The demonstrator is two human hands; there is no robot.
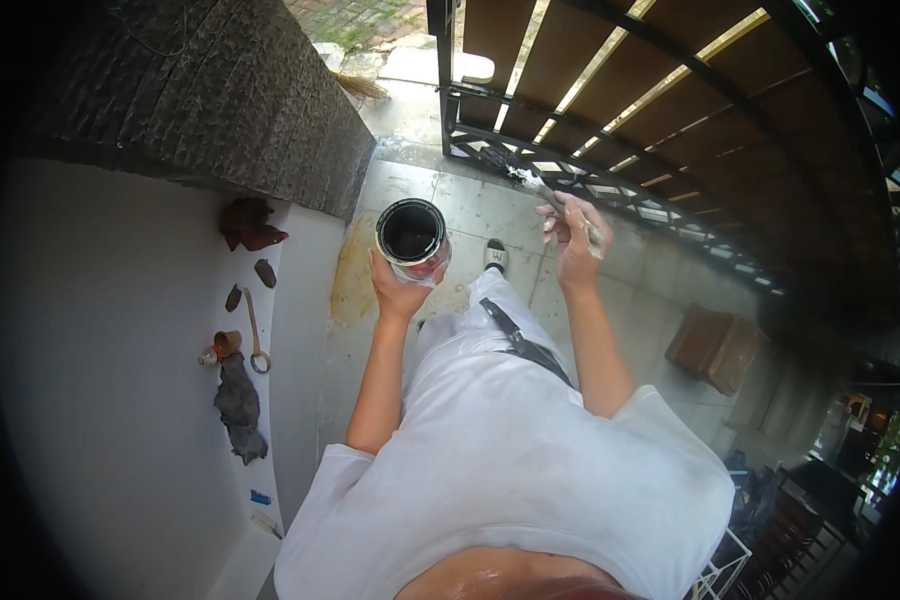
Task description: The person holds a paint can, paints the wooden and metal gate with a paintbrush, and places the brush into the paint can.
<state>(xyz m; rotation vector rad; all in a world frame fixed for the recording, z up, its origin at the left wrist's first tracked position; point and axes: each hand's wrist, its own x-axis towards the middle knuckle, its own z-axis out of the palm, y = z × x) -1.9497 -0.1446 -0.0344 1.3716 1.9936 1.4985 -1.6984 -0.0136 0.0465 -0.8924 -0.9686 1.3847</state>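
My left hand is wrapped round an opened paint can and holds it upright in front of me. Dark paint shows inside it, below a smeared rim. In my right hand is a paintbrush, gripped by its handle, with white smears on it. Its dark bristle end points toward the lower bars of a black metal gate with brown slats. Whether the bristles touch the gate I cannot tell. White marks show on my right fingers.
A white ledge on the left bears a dark red cloth, a grey rag, a small brown cup and a roll-like ring tool. A brown box stands on the tiled floor to the right. A rough grey pillar rises at upper left.
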